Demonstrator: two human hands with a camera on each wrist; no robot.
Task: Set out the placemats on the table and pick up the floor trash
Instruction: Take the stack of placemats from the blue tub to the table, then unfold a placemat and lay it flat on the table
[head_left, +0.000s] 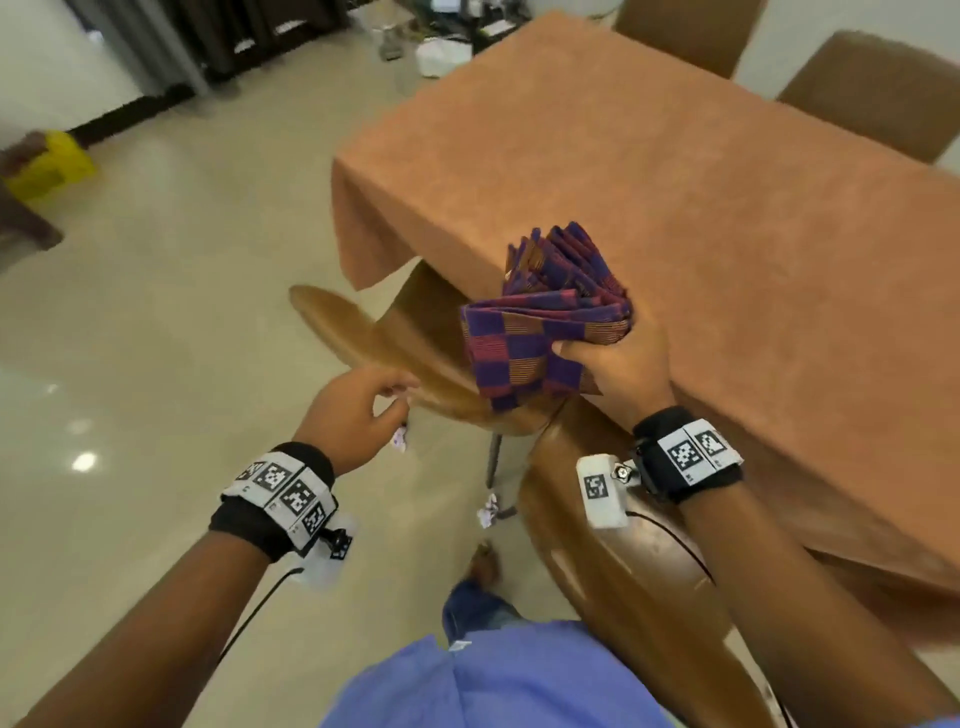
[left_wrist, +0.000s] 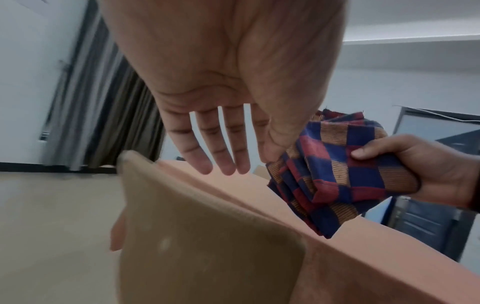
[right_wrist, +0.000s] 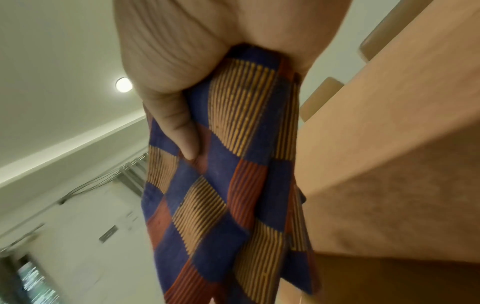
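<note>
My right hand (head_left: 597, 358) grips a folded stack of blue, red and orange checked placemats (head_left: 545, 322) just above the near left edge of the table (head_left: 701, 182), which wears an orange-brown cloth. From the right wrist, my thumb presses the placemats (right_wrist: 233, 185) against my palm. My left hand (head_left: 387, 405) is open and holds nothing, its fingers (left_wrist: 226, 162) spread just above the top of a chair back (left_wrist: 207, 236). Two crumpled bits of paper lie on the floor, one (head_left: 399, 441) below my left hand, the other (head_left: 488, 512) by a chair leg.
Two brown chairs (head_left: 363, 338) (head_left: 623, 571) stand pushed in at the table's near side, and two more (head_left: 872, 93) at its far side. A yellow object (head_left: 52, 161) sits at the far left. Clutter (head_left: 441, 52) lies beyond the table's far end. Shiny tile floor spreads to the left.
</note>
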